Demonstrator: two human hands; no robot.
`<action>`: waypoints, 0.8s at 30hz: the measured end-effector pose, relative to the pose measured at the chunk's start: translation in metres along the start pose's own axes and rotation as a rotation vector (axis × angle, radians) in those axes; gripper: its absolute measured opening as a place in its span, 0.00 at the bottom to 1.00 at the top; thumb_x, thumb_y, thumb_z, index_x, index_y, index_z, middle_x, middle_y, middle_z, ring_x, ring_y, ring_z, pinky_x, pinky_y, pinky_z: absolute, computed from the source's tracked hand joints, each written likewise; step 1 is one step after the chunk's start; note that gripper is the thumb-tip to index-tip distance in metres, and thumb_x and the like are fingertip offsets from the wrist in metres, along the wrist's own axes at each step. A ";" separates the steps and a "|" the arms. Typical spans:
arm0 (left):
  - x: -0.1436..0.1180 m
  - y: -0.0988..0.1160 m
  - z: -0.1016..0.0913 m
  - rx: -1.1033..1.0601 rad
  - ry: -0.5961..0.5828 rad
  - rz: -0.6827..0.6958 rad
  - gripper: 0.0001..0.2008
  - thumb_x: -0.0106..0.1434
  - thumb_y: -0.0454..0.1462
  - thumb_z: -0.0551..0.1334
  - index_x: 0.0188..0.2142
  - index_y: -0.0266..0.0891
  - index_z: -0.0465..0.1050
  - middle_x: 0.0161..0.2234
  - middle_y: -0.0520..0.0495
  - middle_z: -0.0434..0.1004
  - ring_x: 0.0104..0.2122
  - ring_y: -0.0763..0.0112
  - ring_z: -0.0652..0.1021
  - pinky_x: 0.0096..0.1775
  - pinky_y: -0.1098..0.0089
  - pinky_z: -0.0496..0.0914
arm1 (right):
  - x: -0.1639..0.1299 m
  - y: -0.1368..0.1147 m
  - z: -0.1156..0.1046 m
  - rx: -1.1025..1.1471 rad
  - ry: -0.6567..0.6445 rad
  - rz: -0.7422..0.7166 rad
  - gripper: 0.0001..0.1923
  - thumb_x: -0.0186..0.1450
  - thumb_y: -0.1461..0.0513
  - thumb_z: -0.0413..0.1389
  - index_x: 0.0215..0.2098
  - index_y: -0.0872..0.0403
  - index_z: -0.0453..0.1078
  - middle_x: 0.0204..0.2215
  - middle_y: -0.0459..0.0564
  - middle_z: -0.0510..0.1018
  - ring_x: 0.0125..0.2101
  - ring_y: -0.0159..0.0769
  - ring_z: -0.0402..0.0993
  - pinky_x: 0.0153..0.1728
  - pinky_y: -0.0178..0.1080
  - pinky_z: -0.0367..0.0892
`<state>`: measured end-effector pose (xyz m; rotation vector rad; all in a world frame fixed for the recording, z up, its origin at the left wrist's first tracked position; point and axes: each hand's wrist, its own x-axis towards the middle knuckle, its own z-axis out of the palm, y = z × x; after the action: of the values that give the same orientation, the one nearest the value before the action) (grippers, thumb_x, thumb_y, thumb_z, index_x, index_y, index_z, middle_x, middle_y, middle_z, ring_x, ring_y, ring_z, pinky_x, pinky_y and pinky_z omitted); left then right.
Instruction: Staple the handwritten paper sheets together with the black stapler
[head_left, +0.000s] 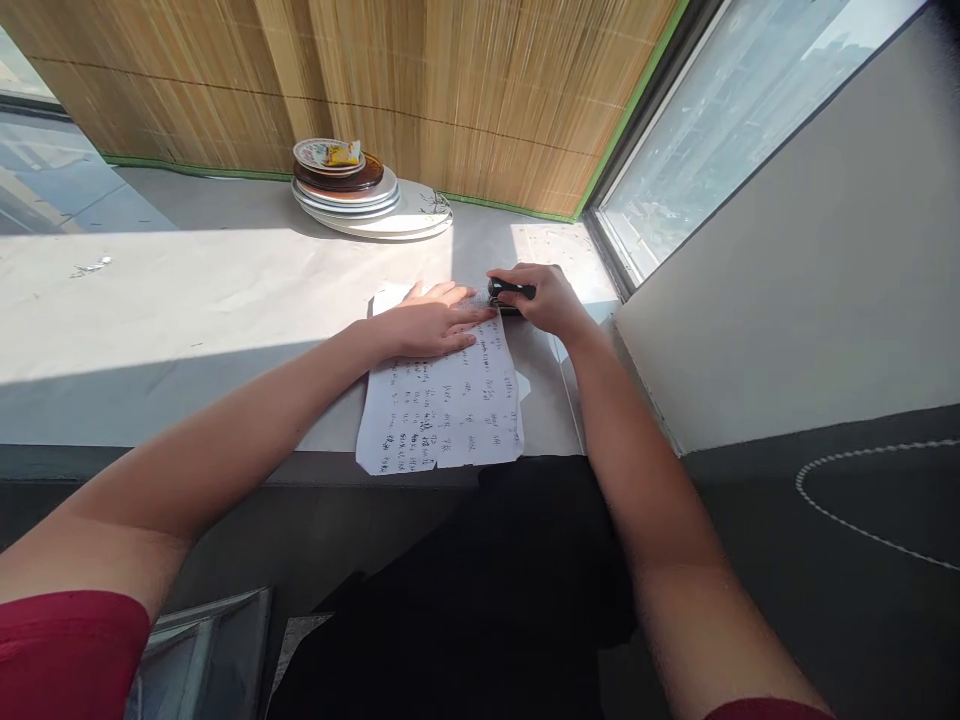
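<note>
A sheet of white paper (pixel 450 410) covered with handwritten characters lies on the grey windowsill ledge (pixel 187 300), its near edge hanging slightly over the front. My left hand (pixel 427 322) rests flat on the paper's upper part, fingers spread. At the paper's top right corner my right hand (pixel 551 298) grips a small black stapler (pixel 510 291), which sits on that corner.
A stack of plates (pixel 352 190) stands at the back of the ledge against a bamboo blind (pixel 450 90). A window (pixel 712 110) runs along the right, beside a grey wall (pixel 810 280). A dark surface with a dotted white line (pixel 847 520) lies lower right.
</note>
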<state>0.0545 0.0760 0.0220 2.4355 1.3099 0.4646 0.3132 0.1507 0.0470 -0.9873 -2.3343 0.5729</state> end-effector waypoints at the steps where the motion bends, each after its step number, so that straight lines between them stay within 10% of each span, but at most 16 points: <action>1: 0.000 0.000 0.000 0.004 -0.001 -0.001 0.32 0.68 0.53 0.66 0.71 0.64 0.74 0.74 0.47 0.71 0.75 0.38 0.63 0.72 0.36 0.56 | 0.000 -0.001 0.000 -0.015 0.000 0.005 0.19 0.67 0.56 0.65 0.56 0.45 0.86 0.44 0.51 0.86 0.47 0.48 0.80 0.52 0.52 0.74; 24: 0.000 0.000 0.002 -0.009 0.017 -0.004 0.30 0.68 0.53 0.67 0.69 0.63 0.76 0.73 0.46 0.72 0.73 0.36 0.64 0.72 0.34 0.55 | 0.000 -0.003 0.002 0.009 0.028 0.013 0.18 0.68 0.54 0.65 0.55 0.46 0.86 0.45 0.52 0.86 0.48 0.51 0.81 0.52 0.54 0.75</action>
<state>0.0553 0.0760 0.0207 2.4260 1.3167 0.4896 0.3107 0.1486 0.0469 -1.0002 -2.3004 0.5707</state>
